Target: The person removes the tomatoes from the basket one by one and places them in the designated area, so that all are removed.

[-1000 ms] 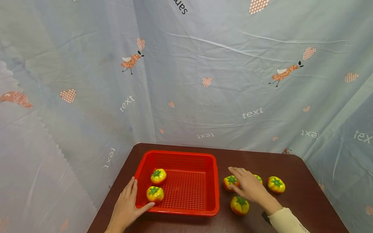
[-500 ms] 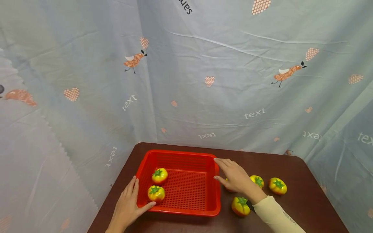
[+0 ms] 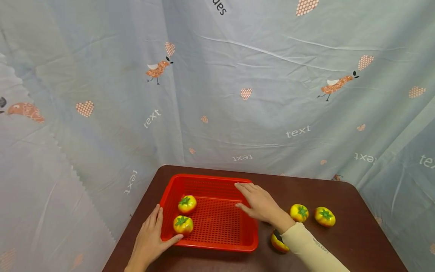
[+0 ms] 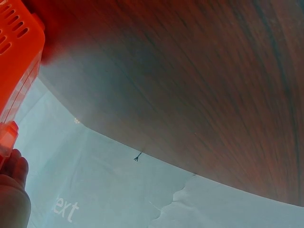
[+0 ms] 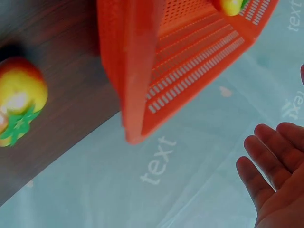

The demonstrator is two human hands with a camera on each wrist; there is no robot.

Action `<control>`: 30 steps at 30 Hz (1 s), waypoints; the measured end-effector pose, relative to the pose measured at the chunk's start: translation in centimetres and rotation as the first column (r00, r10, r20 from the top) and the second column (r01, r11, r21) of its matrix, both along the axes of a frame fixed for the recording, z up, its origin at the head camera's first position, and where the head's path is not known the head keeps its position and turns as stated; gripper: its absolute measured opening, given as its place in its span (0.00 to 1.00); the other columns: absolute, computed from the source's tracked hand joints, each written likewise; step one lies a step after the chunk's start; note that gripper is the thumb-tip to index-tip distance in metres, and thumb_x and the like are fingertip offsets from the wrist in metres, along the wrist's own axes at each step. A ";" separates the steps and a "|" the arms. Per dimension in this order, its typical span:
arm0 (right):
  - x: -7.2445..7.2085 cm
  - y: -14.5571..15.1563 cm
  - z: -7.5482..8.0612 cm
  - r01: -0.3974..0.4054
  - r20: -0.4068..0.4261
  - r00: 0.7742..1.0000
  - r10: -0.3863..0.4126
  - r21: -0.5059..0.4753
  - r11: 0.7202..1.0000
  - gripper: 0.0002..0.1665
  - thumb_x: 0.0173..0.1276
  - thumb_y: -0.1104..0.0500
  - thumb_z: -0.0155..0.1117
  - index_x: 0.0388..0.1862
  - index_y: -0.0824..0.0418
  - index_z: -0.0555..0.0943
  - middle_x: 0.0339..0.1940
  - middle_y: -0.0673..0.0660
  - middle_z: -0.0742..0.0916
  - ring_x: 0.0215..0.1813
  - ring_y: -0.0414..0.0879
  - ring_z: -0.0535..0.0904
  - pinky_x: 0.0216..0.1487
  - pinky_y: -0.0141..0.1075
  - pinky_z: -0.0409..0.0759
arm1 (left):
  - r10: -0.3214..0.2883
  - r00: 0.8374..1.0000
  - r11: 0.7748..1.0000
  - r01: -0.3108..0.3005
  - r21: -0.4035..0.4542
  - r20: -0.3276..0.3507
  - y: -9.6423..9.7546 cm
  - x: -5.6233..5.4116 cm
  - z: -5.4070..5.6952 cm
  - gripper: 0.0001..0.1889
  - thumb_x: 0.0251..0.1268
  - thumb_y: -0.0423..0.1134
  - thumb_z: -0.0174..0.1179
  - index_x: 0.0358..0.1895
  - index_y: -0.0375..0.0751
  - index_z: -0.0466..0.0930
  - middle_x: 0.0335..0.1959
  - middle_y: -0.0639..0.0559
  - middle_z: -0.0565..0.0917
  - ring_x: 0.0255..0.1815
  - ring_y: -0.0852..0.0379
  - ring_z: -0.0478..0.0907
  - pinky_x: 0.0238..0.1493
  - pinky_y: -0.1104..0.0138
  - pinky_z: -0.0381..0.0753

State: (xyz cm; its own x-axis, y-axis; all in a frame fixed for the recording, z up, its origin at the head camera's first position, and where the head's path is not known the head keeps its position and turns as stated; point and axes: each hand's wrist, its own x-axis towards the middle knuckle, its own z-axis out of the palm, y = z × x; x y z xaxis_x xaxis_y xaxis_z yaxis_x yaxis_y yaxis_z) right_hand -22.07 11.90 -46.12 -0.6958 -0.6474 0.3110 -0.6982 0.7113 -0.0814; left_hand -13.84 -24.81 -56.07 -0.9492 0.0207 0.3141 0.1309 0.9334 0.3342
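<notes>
While the left hand (image 3: 149,238), uncurled, touches the perforated plastic basket (image 3: 217,247), the right hand (image 3: 261,204) hovers outstretched, empty.

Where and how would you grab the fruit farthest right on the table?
I'd grip this fruit across its plump sides, probably coming from above. It looks round and squat, with the green leaves on top, and a gap separates it from the neighbouring fruit, which should leave room.

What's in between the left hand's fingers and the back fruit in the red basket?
The basket's left wall. In the head view, the fingers are outside it, the back fruit inside.
</notes>
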 end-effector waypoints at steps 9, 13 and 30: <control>0.0 -3.0 0.1 -0.027 0.008 1.000 0.026 0.046 0.999 0.38 0.69 0.42 0.61 0.72 0.59 0.68 0.68 0.54 0.77 0.67 0.51 0.74 0.66 0.46 0.74 | -0.002 1.000 1.000 0.002 0.004 -0.011 0.1 0.1 0.1 0.59 0.47 0.69 0.67 0.72 0.25 0.59 0.75 0.33 0.59 0.69 0.32 0.64 0.64 0.36 0.66; 0.0 -4.5 0.1 -0.044 0.043 0.998 0.041 0.082 0.996 0.39 0.70 0.41 0.60 0.74 0.58 0.66 0.70 0.53 0.75 0.70 0.49 0.72 0.70 0.45 0.71 | -0.002 1.000 1.000 0.002 0.005 -0.007 0.1 0.0 0.2 0.59 0.47 0.69 0.67 0.72 0.25 0.59 0.75 0.33 0.58 0.69 0.32 0.63 0.64 0.36 0.66; 0.6 -10.4 -1.2 -0.131 0.075 0.990 0.118 0.200 0.971 0.38 0.71 0.39 0.57 0.74 0.56 0.66 0.69 0.51 0.76 0.70 0.45 0.72 0.70 0.40 0.71 | -0.012 0.999 1.000 0.012 -0.005 -0.034 0.1 0.1 0.3 0.58 0.46 0.68 0.69 0.70 0.24 0.61 0.74 0.32 0.60 0.67 0.32 0.65 0.61 0.36 0.69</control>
State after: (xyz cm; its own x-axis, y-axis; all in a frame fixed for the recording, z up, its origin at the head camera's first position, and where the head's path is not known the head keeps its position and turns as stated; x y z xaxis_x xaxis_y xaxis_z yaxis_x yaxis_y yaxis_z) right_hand -21.44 1.53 -47.32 -0.6193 -0.7757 0.1217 -0.7807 0.6248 0.0103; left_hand -13.70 -24.75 -55.75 -0.9377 0.0337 0.3459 0.1535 0.9331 0.3252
